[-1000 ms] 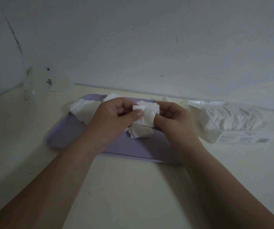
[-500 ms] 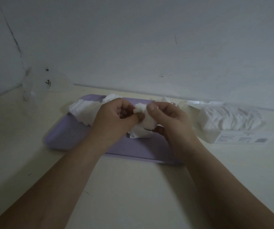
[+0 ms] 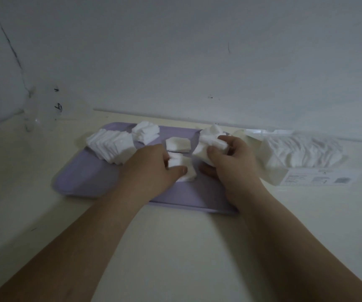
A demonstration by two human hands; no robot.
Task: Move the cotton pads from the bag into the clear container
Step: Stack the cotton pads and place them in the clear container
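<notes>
On a lilac tray (image 3: 82, 175) lie white cotton pads: a fanned row (image 3: 110, 147) at its left, a small stack (image 3: 145, 131) behind, and a loose pile (image 3: 178, 144) in the middle. My left hand (image 3: 151, 168) pinches a few pads (image 3: 182, 165) low over the tray. My right hand (image 3: 230, 162) grips another bunch of pads (image 3: 208, 144) just to the right. The clear bag (image 3: 302, 155), still holding many pads, lies on its side at the right. The clear container (image 3: 42, 107) stands at the far left by the wall.
The cream tabletop (image 3: 175, 247) stretches toward me in front of the tray. A white wall (image 3: 197, 62) runs close behind the tray and bag. The bag's printed label (image 3: 319, 177) lies flat on the table.
Both hands held one bunch of pads together above the tray. They have parted and dropped lower, each with its own share of pads, and pads on the tray are uncovered.
</notes>
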